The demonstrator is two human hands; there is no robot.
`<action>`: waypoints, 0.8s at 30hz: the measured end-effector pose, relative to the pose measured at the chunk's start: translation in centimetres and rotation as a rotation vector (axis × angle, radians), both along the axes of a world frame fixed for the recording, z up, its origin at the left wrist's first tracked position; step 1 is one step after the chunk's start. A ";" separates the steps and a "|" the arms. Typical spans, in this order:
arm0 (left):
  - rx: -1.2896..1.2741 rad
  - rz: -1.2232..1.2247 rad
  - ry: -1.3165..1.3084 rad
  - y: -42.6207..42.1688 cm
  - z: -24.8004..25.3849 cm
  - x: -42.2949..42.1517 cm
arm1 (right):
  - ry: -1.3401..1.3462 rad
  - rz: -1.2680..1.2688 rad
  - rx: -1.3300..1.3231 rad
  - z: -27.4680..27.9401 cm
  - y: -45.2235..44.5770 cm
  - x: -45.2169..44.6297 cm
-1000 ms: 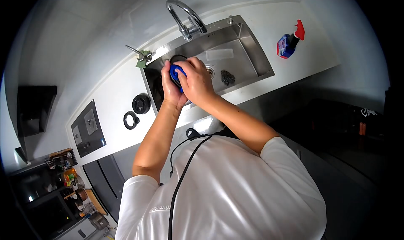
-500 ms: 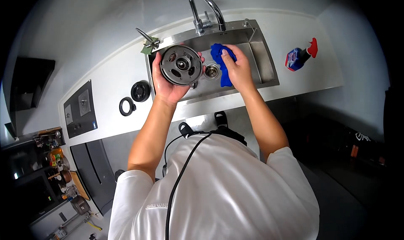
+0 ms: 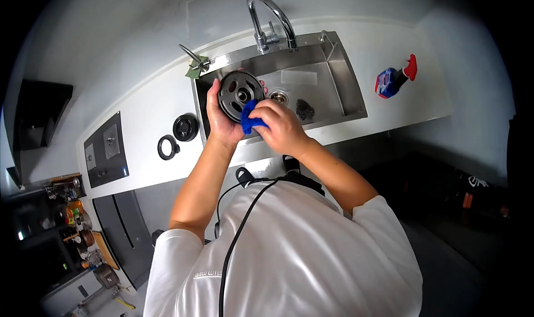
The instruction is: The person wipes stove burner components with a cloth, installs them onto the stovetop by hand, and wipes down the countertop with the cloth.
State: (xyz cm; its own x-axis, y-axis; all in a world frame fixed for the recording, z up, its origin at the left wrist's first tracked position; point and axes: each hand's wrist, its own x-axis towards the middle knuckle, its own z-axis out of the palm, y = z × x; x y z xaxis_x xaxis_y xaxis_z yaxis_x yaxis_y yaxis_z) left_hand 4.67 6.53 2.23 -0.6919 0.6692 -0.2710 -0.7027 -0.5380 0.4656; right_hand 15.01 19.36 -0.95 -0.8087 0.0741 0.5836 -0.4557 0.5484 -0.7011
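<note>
My left hand (image 3: 221, 122) cups a round, dark metal burner part (image 3: 233, 89) from below and the side. It has oval openings and a ring-shaped hub, and is held tilted over the left end of the sink. My right hand (image 3: 285, 130) is closed on a bunched blue cloth (image 3: 250, 119), pressing it against the lower right rim of the burner part. The fingertips of my left hand show past the part's right edge; its underside is hidden.
A steel sink (image 3: 350, 94) with a tall faucet (image 3: 270, 5) holds a dark clump (image 3: 305, 110) beside the drain (image 3: 278, 97). A spray bottle (image 3: 392, 80) lies right. On the left counter are a black disc (image 3: 185, 128), a black ring (image 3: 167, 147) and a hob (image 3: 105, 150).
My right hand has brought the blue cloth from over the sink leftward onto the burner part's rim, uncovering the dark clump. My left hand has tilted the part.
</note>
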 end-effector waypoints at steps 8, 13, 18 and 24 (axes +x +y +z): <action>-0.232 -0.083 -0.001 0.0 -1.9 0.5 | 0.066 -0.393 -0.096 0.3 0.1 -6.3; -0.424 -0.043 0.700 -0.5 0.3 0.7 | -0.596 -0.213 -0.988 -5.6 2.8 -7.4; -1.371 0.267 1.572 -1.8 -0.8 1.8 | -0.603 0.430 -1.711 -0.9 -0.1 -4.7; -1.284 0.298 1.485 -8.8 -2.0 0.5 | -0.863 0.409 -1.578 -4.9 -3.4 -8.2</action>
